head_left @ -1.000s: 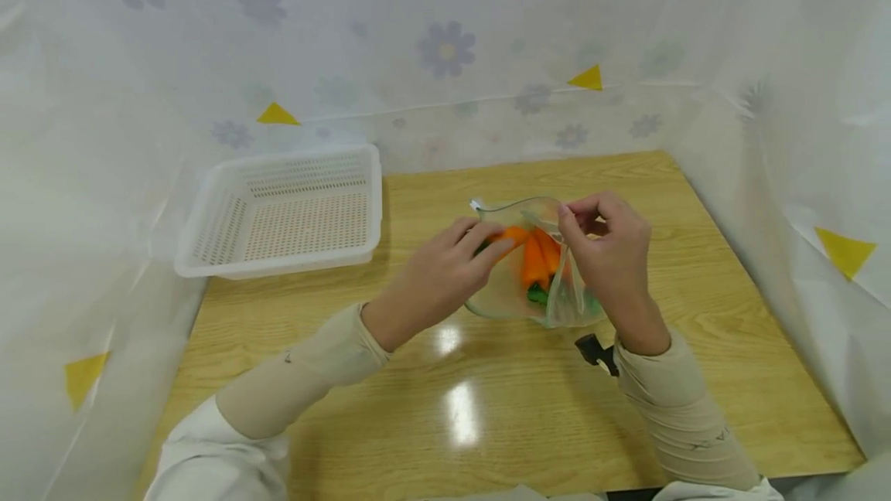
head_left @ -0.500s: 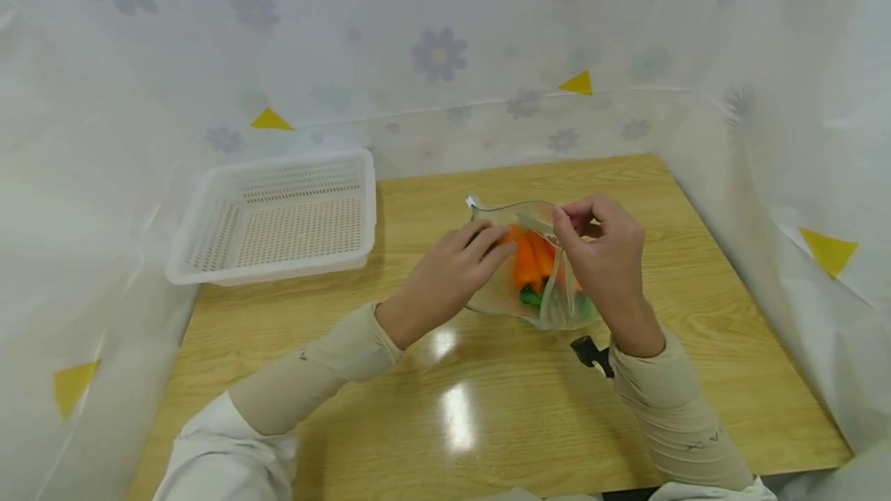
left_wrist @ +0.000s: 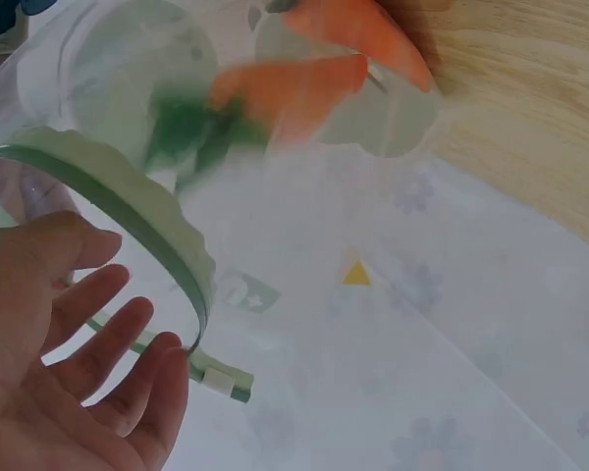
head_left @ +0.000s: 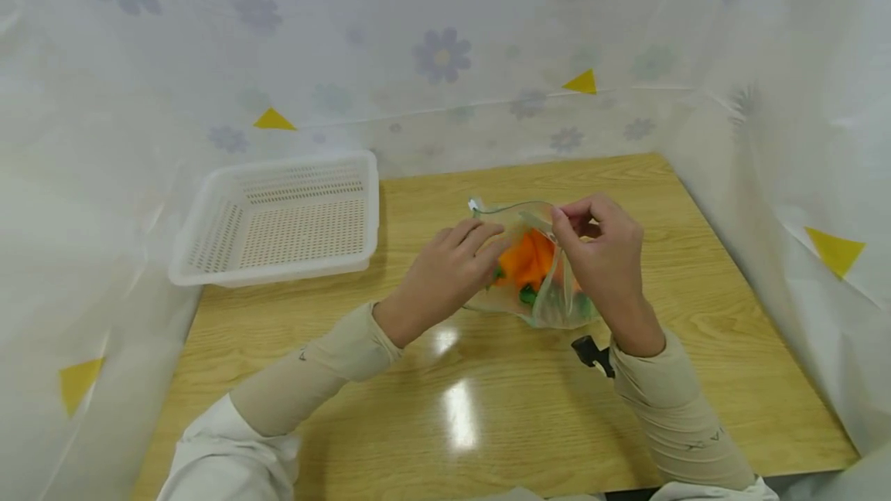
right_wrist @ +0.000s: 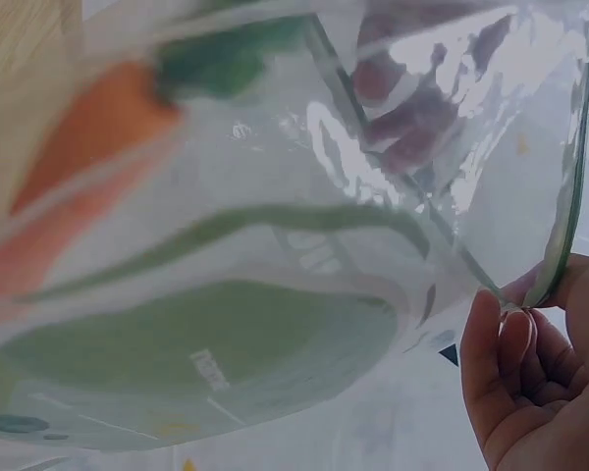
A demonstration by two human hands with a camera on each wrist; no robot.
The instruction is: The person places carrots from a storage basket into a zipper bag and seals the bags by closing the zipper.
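Note:
A clear, green-edged zip bag (head_left: 567, 308) lies on the table with its mouth held apart. Inside it are several orange carrots (head_left: 534, 253) with green tops, one blurred in the left wrist view (left_wrist: 304, 90). My right hand (head_left: 607, 257) pinches the right end of the bag's rim between thumb and fingers. Over the left side of the mouth, my left hand (head_left: 447, 273) has loosely bent fingers with nothing in them; they hang near the green rim (left_wrist: 182, 257). A white slider (left_wrist: 219, 381) sits at that rim's end. The carrots are partly hidden by the left fingers in the head view.
A white perforated basket (head_left: 306, 234) stands at the table's back left. White flowered sheeting (head_left: 445, 99) encloses the back and sides of the wooden table (head_left: 390, 439), with yellow triangles (head_left: 582, 82) on it. A black mount (head_left: 592, 354) sticks out by my right wrist.
My left hand has let go of a carrot, which has dropped among the others in the bag. The right hand keeps its pinch on the rim.

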